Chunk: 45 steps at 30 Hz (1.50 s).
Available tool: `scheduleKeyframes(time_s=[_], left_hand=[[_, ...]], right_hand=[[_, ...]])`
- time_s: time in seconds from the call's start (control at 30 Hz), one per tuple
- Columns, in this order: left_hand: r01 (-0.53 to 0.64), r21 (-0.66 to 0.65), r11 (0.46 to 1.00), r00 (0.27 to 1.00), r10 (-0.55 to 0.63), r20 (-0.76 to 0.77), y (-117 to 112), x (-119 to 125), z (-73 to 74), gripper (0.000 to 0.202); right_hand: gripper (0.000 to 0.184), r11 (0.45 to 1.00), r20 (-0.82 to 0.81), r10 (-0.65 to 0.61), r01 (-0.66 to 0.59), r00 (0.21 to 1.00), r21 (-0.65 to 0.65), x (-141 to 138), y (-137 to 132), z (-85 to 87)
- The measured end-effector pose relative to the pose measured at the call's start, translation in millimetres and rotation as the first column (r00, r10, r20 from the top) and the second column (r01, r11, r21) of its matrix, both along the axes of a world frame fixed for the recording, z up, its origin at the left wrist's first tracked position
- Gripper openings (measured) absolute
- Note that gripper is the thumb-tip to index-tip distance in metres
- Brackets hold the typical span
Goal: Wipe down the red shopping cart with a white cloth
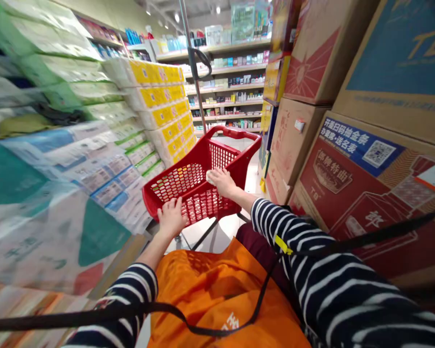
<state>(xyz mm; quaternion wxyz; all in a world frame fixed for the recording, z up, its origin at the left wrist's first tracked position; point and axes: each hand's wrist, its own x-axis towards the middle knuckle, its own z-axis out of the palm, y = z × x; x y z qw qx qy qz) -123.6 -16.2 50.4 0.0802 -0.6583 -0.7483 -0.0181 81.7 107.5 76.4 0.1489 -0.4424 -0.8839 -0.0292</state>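
Note:
A red plastic shopping cart (235, 181) with perforated basket walls stands in front of me, its handle at the far end. My right hand (223, 182) presses a small white cloth (210, 178) against the upper edge of the basket's side. The cloth is mostly covered by the fingers, so its full shape is hidden. At the near left corner of the basket, my left hand (171, 216) lies with fingers apart on or just over the rim; firm contact is hard to judge. It holds nothing visible.
Packs of tissue paper (163, 104) are stacked high along the left. Large cardboard cartons (377, 193) form a wall close on the right. Shelves of small goods (232, 87) stand behind the cart. An upright metal pole (195, 72) rises near it. A black strap (130, 309) crosses my orange apron (217, 295).

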Motion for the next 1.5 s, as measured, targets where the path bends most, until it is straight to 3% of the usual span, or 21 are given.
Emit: scheduleKeyframes(time_s=[0.07, 0.23, 0.47, 0.67, 0.9, 1.07, 1.23, 1.33, 1.5], left_hand=[[0.004, -0.030, 1.000, 1.000, -0.004, 0.017, -2.9, -1.6, -1.6, 0.062], [-0.126, -0.111, 0.986, 0.988, 0.134, 0.071, -13.2, -9.5, -14.1, 0.070], [0.001, -0.178, 0.984, 0.993, 0.020, 0.118, -17.2, 19.9, -14.1, 0.075], [-0.010, -0.121, 0.993, 0.994, 0.023, 0.103, -23.1, 26.5, -23.4, 0.076], [0.042, -0.135, 0.990, 0.991, -0.025, 0.128, -21.7, 39.8, -28.3, 0.076], [0.107, -0.143, 0.984, 0.976, -0.076, 0.204, -22.0, 41.2, -23.5, 0.074], [0.166, -0.222, 0.961, 0.951, -0.096, 0.295, -21.6, 62.6, -11.0, 0.079], [0.235, -0.187, 0.954, 0.928, -0.163, 0.334, -18.7, 66.8, -8.3, 0.080], [0.016, -0.159, 0.987, 0.987, 0.010, 0.163, -16.6, 49.3, -16.7, 0.074]], right_hand=[[0.046, 1.000, -0.006, 0.013, -0.013, 1.000, -0.025, -10.6, -4.2, -7.8], [0.051, 0.998, -0.009, -0.053, 0.053, 0.999, -0.042, -6.0, -1.5, -10.9], [0.053, 0.995, -0.022, 0.097, -0.098, 0.995, -0.028, -36.2, -33.0, -29.8], [0.058, 0.997, -0.041, 0.037, -0.039, 0.998, -0.061, -28.9, -43.1, -29.0], [0.054, 0.986, -0.092, 0.138, -0.145, 0.986, -0.084, -32.1, -67.9, -35.7], [0.055, 0.996, -0.154, -0.009, -0.005, 0.988, -0.087, -20.4, -61.2, -39.3], [0.055, 0.987, -0.155, -0.139, 0.124, 0.978, -0.106, -9.1, -53.0, -47.3], [0.059, 0.983, -0.148, -0.172, 0.161, 0.974, -0.084, 1.7, -43.8, -56.8], [0.067, 0.965, -0.166, -0.263, 0.260, 0.950, -0.042, 19.5, -40.4, -62.0]])
